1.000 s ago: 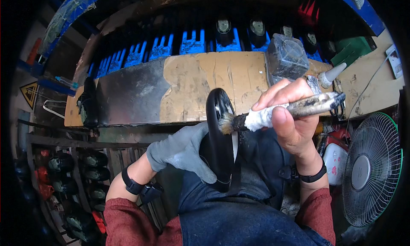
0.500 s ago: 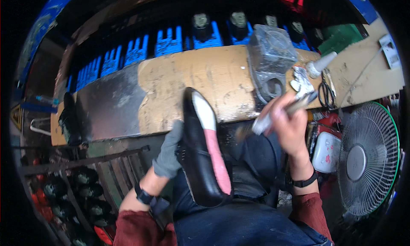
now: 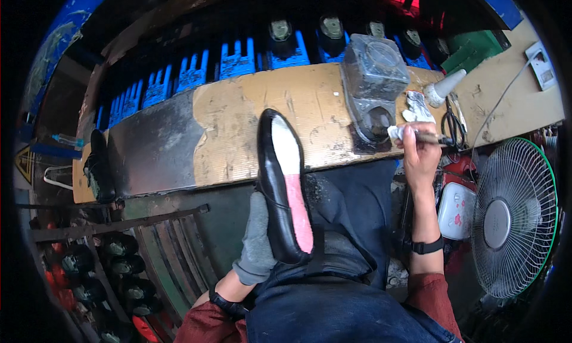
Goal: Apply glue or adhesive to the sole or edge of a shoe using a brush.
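Note:
A black leather shoe [image 3: 275, 203] is held sole up over my lap, its underside showing a white front part and a pink rear part. My left hand [image 3: 257, 245], in a grey glove, is wrapped round its side. Bare, my right hand [image 3: 422, 155] grips a brush [image 3: 426, 138] with a pale wrapped neck. The brush's bristle end is at the opening of a grimy, clear plastic glue container [image 3: 376, 72] on the bench; the bristle tips are hard to make out there.
On the cardboard-covered bench [image 3: 250, 105] lie a white cloth [image 3: 418, 106], a pale cone-shaped bottle [image 3: 444, 88] and scissors [image 3: 453, 128]. A fan [image 3: 515, 218] stands right beside a white lidded box [image 3: 457, 211]. Blue racks [image 3: 237, 58] line the back; shoes fill a rack [image 3: 125, 265] at left.
My right hand has carried the brush from near the shoe to the container's opening. My left hand has shifted lower on the shoe, and the shoe has moved slightly up and away.

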### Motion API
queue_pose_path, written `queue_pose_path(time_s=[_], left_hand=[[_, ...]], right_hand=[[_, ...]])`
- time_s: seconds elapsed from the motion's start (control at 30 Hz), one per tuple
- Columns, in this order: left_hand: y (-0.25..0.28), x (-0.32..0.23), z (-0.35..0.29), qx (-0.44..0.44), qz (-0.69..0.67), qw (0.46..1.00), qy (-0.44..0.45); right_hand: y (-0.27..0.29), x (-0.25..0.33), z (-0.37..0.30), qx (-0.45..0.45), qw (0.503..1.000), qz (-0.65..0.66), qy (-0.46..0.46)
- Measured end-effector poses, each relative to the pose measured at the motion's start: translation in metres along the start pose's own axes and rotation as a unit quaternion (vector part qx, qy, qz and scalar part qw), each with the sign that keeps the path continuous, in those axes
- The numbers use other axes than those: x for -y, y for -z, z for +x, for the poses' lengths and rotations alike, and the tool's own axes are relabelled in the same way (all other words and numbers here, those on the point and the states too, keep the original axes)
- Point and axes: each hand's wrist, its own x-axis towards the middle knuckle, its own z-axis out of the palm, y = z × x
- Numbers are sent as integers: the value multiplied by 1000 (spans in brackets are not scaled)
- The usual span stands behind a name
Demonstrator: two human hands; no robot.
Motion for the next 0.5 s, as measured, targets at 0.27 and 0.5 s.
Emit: queue_pose_path(time_s=[0.27,0.5], left_hand=[[1,0,4,54,26,998,-13],[8,-1,0,16,12,1000,14]], right_hand=[[-79,86,-22,287,924,192,-162],[-138,78,36,216,969,67,-97]])
